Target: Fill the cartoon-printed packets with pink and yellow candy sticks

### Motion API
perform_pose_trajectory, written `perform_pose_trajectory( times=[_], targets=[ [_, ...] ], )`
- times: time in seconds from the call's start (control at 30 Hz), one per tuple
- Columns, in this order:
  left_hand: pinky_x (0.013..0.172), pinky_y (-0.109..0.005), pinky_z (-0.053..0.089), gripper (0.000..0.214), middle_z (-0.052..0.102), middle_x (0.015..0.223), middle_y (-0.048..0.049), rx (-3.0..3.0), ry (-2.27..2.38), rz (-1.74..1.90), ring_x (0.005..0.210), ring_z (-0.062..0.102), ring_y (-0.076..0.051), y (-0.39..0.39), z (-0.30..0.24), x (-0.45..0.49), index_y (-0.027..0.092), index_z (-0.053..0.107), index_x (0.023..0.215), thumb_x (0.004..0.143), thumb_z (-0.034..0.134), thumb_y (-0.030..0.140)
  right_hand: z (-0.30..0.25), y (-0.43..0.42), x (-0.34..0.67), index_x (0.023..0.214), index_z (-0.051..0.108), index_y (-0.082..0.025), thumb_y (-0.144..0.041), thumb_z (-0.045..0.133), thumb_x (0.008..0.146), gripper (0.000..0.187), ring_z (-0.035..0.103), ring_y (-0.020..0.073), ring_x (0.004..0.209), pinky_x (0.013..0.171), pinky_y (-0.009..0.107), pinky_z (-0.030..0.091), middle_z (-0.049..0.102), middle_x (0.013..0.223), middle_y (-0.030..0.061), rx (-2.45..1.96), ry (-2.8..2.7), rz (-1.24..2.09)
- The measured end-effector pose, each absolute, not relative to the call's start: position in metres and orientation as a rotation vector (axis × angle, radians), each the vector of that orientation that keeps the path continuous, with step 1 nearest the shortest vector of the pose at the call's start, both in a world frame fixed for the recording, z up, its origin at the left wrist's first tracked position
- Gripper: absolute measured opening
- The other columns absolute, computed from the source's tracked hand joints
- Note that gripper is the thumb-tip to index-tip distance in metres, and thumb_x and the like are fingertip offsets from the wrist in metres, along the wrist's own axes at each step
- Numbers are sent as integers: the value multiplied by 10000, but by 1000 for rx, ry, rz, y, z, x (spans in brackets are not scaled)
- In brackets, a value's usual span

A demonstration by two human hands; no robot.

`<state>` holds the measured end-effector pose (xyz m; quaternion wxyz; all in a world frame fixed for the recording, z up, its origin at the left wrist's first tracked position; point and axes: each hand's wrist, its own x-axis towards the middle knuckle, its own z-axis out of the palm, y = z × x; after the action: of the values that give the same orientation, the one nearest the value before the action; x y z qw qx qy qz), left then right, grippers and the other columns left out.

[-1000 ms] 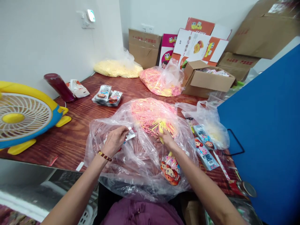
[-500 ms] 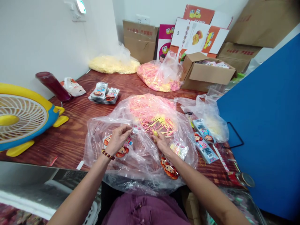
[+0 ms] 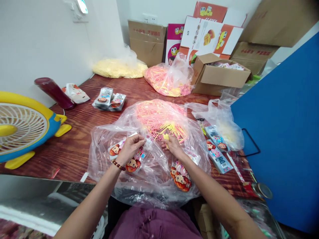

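Note:
A big clear plastic bag [image 3: 149, 179] lies open on the wooden table [image 3: 79, 132], holding a heap of pink and yellow sticks [image 3: 159, 121]. My left hand [image 3: 131, 148] is closed on a small cartoon-printed packet [image 3: 124, 156] at its top edge. My right hand [image 3: 171, 145] pinches a few yellow sticks at the near edge of the heap. Another cartoon packet [image 3: 180, 177] lies under my right forearm inside the bag.
A yellow and blue fan [image 3: 22, 127] stands at the left. A dark red bottle [image 3: 53, 93], packets [image 3: 109, 101], bags of sticks [image 3: 166, 81], [image 3: 117, 68] and cardboard boxes [image 3: 219, 74] sit behind. More packets [image 3: 216, 151] lie right, by a blue board [image 3: 281, 132].
My right hand drew back from the stick heap toward my left hand. The left hand's packet has turned so its cartoon print shows below the hand.

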<state>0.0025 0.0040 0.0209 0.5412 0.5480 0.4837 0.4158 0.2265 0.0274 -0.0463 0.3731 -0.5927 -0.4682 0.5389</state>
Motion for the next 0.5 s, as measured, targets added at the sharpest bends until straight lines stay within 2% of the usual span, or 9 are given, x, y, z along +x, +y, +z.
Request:
perform_pose_trajectory(
  times=[0.1,0.2,0.37,0.5],
  targets=[
    [548,-205,378,236,560,615,30,1278,1138,995,558,486,-86,2,18,-1,140,617,724,759,696,360,-40,31,228,839,555,-216,-206,576,804,42,615,137,495,434,223,483,649,612,-28,-1545,-1193,1392],
    [550,-206,382,235,566,612,32,1246,1127,999,558,498,-89,1,16,-4,145,613,729,747,709,359,-35,31,230,889,580,-223,-200,601,789,105,624,138,518,427,214,478,667,632,-25,-1527,-1143,1390],
    [522,-202,361,270,550,590,42,1214,1123,981,523,471,-80,-1,16,-4,146,604,719,708,749,373,-31,24,225,778,588,-192,-350,710,715,209,609,112,512,441,198,482,667,632,-19,-1279,-955,1487],
    [529,-209,367,282,559,601,31,1237,1126,960,535,480,-86,-3,22,1,142,610,710,713,736,394,-18,16,218,848,635,-180,-407,767,668,318,622,101,544,516,208,520,683,668,-16,-1107,-861,1548]
  ],
)
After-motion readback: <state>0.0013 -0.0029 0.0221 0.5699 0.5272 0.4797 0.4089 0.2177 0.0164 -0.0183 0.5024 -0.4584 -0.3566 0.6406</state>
